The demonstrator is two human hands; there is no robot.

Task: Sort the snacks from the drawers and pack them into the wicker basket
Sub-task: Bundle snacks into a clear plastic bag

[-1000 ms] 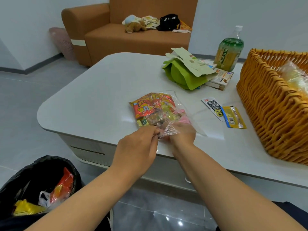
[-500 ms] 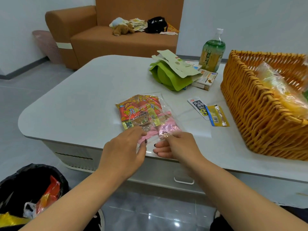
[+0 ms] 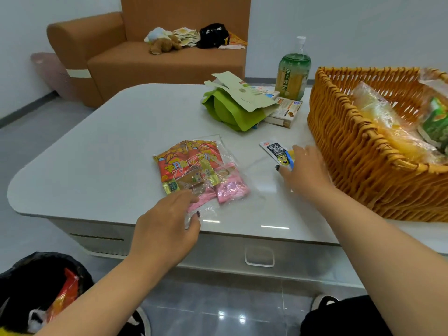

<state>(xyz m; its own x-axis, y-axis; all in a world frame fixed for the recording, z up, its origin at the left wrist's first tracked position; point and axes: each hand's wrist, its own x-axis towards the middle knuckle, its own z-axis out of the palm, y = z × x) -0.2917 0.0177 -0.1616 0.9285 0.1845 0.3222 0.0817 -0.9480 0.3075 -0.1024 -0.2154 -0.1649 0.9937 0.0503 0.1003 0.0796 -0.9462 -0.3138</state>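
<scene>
Clear plastic: a see-through bag lies flat near the front edge of the white table. Inside it, a red-and-orange snack packet, a small gold-and-green sweet and pink wrapped sweets. My left hand rests at the bag's near end, fingers loosely bent over the plastic, thumb at its edge; I cannot tell whether it grips the plastic or only lies on it.

My right hand is well apart from the left, flat and spread on the table just beside the wicker basket. Its fingers lie straight over a yellow sachet, covering most of it, and touch the black-and-white sachet that lies beside it. Neither sachet is pinched.

The basket stands on the table's right side. It holds a clear bag of yellow snacks and a green packet against its far side.

Farther back on the table: a green pouch with a torn cardboard flap over it, a small carton touching it, and a green-labelled drink bottle upright behind that.

Below the tabletop, a drawer with a clear handle, closed. On the floor at lower left, a black bin bag with wrappers inside. Behind, an orange-brown sofa bearing a plush toy and a black bag.
</scene>
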